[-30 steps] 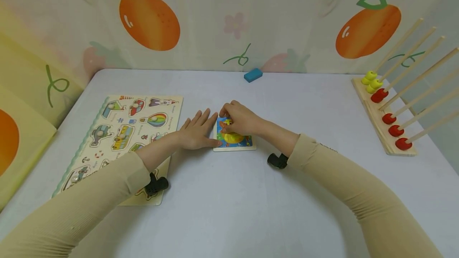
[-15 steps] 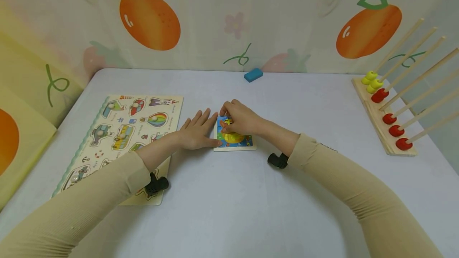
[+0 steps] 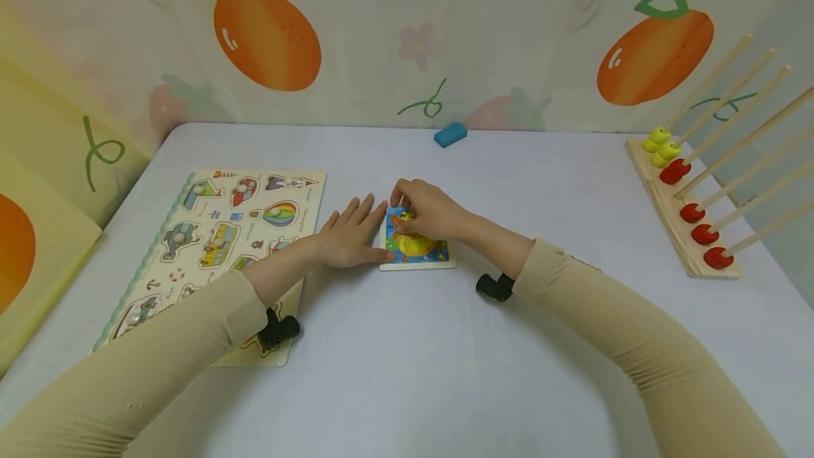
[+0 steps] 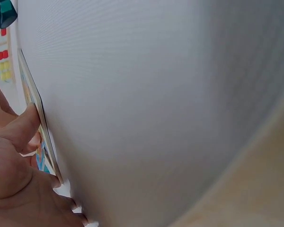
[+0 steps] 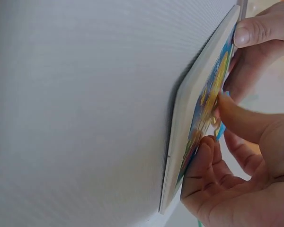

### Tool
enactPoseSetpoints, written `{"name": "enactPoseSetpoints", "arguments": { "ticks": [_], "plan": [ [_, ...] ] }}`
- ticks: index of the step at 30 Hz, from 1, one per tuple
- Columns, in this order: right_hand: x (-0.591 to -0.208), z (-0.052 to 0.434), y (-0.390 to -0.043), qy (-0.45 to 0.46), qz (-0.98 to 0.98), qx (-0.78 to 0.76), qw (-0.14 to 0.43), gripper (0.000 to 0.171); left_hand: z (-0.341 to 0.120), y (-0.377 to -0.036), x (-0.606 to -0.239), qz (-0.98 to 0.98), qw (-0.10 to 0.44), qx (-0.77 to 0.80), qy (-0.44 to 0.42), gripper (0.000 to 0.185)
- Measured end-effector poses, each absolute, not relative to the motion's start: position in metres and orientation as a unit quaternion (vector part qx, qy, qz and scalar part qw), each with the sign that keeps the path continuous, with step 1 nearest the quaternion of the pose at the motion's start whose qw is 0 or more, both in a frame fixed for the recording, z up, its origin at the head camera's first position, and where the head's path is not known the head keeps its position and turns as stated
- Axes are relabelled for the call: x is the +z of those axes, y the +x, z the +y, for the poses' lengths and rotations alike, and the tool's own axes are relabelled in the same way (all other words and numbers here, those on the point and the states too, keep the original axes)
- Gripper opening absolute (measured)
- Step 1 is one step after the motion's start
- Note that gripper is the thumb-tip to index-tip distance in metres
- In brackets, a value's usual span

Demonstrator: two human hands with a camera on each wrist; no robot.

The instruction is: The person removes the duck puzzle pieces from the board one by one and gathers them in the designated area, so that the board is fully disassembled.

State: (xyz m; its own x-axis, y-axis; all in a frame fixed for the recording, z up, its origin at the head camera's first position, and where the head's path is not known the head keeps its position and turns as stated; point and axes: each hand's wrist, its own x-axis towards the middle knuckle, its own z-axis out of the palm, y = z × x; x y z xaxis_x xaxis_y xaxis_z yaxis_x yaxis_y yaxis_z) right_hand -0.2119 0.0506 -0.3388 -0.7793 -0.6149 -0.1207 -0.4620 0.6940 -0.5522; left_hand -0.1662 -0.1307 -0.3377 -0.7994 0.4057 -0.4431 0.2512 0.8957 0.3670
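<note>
Nearest are two beige sleeves [image 3: 610,316] with black wrist cameras [image 3: 494,288], above a white tabletop [image 3: 407,359]. Beyond them, the small puzzle [image 3: 420,266] lies flat at the middle of the table, its picture mostly yellow on blue. The left hand [image 3: 346,240] rests with its fingers spread and straight, its thumb on the puzzle's edge. The right hand [image 3: 435,214] pinches a small puzzle piece [image 5: 221,131], partly blue, between thumb and fingers, tilted up over the board; the fingers hide much of it.

The puzzle looks thin, stiff and light, likely to slide unless pressed down at its pale rim. The piece seems rigid and perhaps slick on its printed face, so its edges should give the surest hold.

Left of the puzzle lies a larger picture board [image 3: 302,230]; to the far right stands a counting rack [image 3: 680,239]. A blue block [image 3: 451,134] sits at the back before the printed curtain [image 3: 356,20].

Compared with half a second ago, hands and puzzle keep their places; only the head view shifts slightly.
</note>
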Motion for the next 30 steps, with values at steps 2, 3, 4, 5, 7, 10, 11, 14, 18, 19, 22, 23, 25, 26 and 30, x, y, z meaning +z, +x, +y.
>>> {"name": "enactPoseSetpoints", "arguments": {
  "ticks": [2, 3, 4, 5, 7, 10, 11, 14, 18, 19, 22, 23, 25, 26, 30],
  "plan": [
    [-0.339, 0.051, -0.212, -0.29, 0.907, -0.269, 0.148, 0.024, -0.131, -0.165, -0.337, 0.937, 0.261, 0.146, 0.18, 0.088],
    [-0.34, 0.051, -0.212, -0.285, 0.906, -0.275, 0.147, 0.02, -0.131, -0.165, -0.336, 0.938, 0.26, 0.145, 0.181, 0.089],
    [-0.34, 0.051, -0.212, -0.28, 0.906, -0.282, 0.146, 0.017, -0.131, -0.165, -0.336, 0.938, 0.259, 0.143, 0.181, 0.089],
    [-0.34, 0.051, -0.212, -0.274, 0.906, -0.287, 0.144, 0.015, -0.131, -0.165, -0.336, 0.938, 0.258, 0.142, 0.182, 0.088],
    [-0.34, 0.052, -0.212, -0.265, 0.907, -0.294, 0.141, 0.012, -0.131, -0.164, -0.336, 0.939, 0.257, 0.139, 0.183, 0.088],
    [-0.339, 0.052, -0.211, -0.255, 0.908, -0.302, 0.14, 0.01, -0.131, -0.165, -0.336, 0.939, 0.256, 0.138, 0.184, 0.088],
    [-0.338, 0.052, -0.211, -0.252, 0.907, -0.305, 0.141, 0.011, -0.131, -0.164, -0.336, 0.939, 0.256, 0.138, 0.184, 0.088],
    [-0.337, 0.053, -0.211, -0.247, 0.905, -0.314, 0.147, 0.012, -0.131, -0.164, -0.335, 0.939, 0.256, 0.139, 0.183, 0.088],
    [-0.336, 0.054, -0.213, -0.242, 0.903, -0.322, 0.148, 0.014, -0.131, -0.164, -0.336, 0.938, 0.258, 0.14, 0.182, 0.088],
    [-0.336, 0.054, -0.213, -0.241, 0.903, -0.324, 0.147, 0.015, -0.13, -0.164, -0.336, 0.938, 0.259, 0.139, 0.181, 0.088],
    [-0.334, 0.055, -0.215, -0.238, 0.9, -0.335, 0.142, 0.015, -0.131, -0.165, -0.337, 0.939, 0.258, 0.137, 0.182, 0.087],
    [-0.334, 0.055, -0.215, -0.236, 0.898, -0.342, 0.142, 0.015, -0.13, -0.165, -0.337, 0.939, 0.258, 0.136, 0.181, 0.086],
    [-0.332, 0.057, -0.216, -0.231, 0.892, -0.36, 0.145, 0.014, -0.13, -0.165, -0.338, 0.94, 0.257, 0.134, 0.181, 0.086],
    [-0.331, 0.058, -0.217, -0.227, 0.888, -0.37, 0.148, 0.014, -0.13, -0.165, -0.338, 0.94, 0.256, 0.133, 0.182, 0.086],
    [-0.326, 0.063, -0.219, -0.208, 0.875, -0.406, 0.162, 0.015, -0.129, -0.165, -0.337, 0.941, 0.256, 0.128, 0.178, 0.087]
  ]
}}
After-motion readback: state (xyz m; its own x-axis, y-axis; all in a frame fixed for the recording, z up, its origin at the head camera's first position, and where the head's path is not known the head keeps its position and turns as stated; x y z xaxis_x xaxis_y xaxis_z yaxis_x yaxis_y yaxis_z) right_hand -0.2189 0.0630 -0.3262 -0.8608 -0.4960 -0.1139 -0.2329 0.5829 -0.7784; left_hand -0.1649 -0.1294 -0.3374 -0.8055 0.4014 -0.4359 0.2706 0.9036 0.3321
